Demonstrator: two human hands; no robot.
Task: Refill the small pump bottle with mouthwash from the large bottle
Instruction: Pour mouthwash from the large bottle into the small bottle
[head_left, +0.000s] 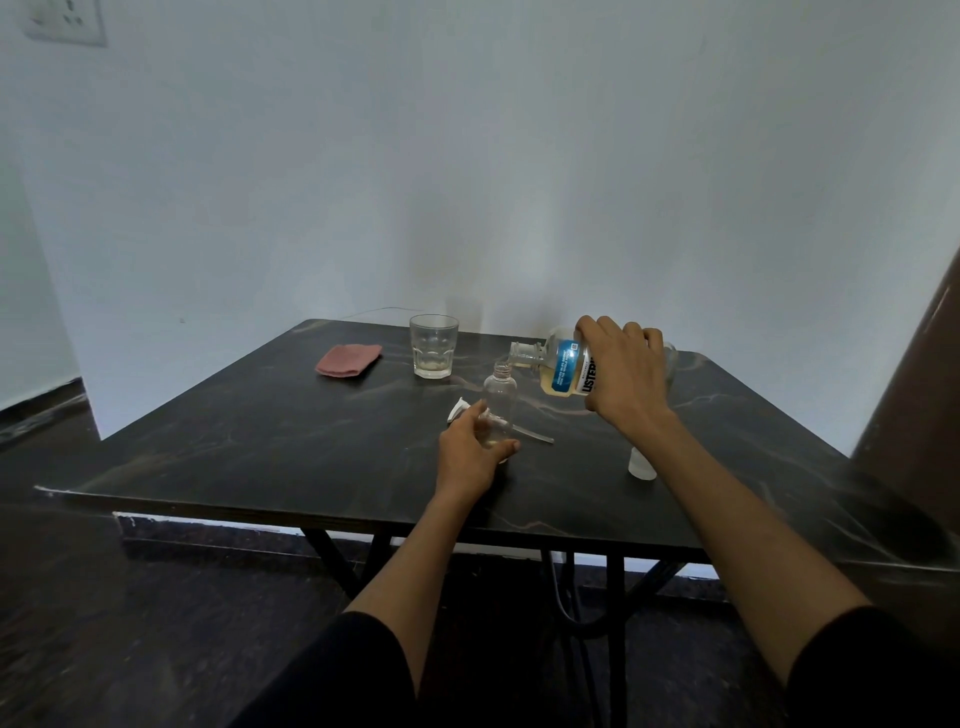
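Right hand (626, 376) grips tilted large bottle (563, 366); left hand (470, 454) holds small bottle (500, 400).

Dark marble-patterned table (260, 447) on black folding metal legs (332, 558), set against plain white wall (467, 156). Wall socket (65, 21) upper left. Dark floor (104, 623). Dim, even lighting.

Glass tumbler (434, 346) near folded pink cloth (348, 359), dark table (260, 441).

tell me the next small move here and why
Probably tip the large bottle a little further: the right hand holds it tilted, mouth just above the small bottle's open neck, which the left hand steadies; it looks nearly empty.
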